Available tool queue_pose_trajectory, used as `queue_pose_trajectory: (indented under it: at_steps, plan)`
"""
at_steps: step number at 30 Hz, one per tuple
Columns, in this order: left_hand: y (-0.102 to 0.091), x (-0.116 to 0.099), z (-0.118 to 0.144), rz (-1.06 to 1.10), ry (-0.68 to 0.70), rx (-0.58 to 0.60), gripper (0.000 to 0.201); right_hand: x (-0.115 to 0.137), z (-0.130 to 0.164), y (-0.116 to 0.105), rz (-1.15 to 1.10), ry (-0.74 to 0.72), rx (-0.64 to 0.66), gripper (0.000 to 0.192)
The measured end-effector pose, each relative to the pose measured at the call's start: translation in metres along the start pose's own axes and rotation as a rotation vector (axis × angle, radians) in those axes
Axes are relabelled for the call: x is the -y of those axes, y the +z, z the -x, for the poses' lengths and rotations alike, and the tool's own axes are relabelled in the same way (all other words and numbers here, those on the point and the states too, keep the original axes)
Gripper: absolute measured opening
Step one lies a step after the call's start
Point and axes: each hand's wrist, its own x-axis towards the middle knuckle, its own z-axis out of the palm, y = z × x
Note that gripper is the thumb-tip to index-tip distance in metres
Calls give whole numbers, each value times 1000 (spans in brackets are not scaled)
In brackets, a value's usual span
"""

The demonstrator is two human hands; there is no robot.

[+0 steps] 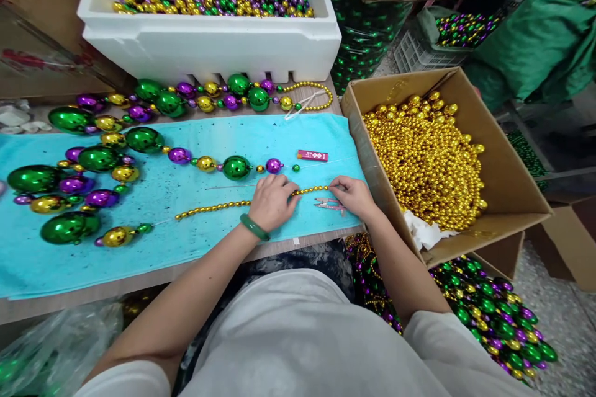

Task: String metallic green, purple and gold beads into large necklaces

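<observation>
A short strand of small gold beads (212, 206) lies across the blue towel (177, 155). My left hand (271, 201), with a green bangle at the wrist, rests over the strand's middle and grips it between thumb and fingers. The strand's right end is pinched by my right hand (354, 194). Pink-handled thread snips (329, 204) lie beside and partly under my right hand. Left of the gold strand, a thread joins it to a string of large green, purple and gold beads (103, 200). A thin needle-like wire (228, 187) and a pink lighter (313, 156) lie above my hands.
A white foam box (209, 43) of loose beads stands behind the towel. To the right, a cardboard box (470, 242) holds gold bead strands. A finished-looking beaded necklace (205, 103) runs along the back of the table. Bead garlands (503, 316) lie low at the right.
</observation>
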Motion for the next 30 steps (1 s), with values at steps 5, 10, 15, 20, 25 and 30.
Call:
queue_pose_trajectory:
  at_steps: [5, 10, 15, 20, 25, 30]
  plan:
    - [-6, 4, 5, -75, -7, 33, 22, 0, -1, 1, 14, -3, -4, 16]
    - [-11, 4, 8, -95, 1, 44, 25, 0, -1, 1, 24, -2, -8, 15]
    - [1, -12, -10, -13, 47, 24, 29, 2, 0, 1, 33, -6, -3, 15]
    - [4, -14, -14, -10, 33, 25, 25, 3, 0, 1, 41, -5, -7, 15]
    - [0, -12, -13, -18, 28, 14, 26, 5, 0, -1, 63, 14, 2, 15]
    - [9, -25, -26, 14, 75, 11, 27, 4, -1, 0, 60, 0, 7, 15]
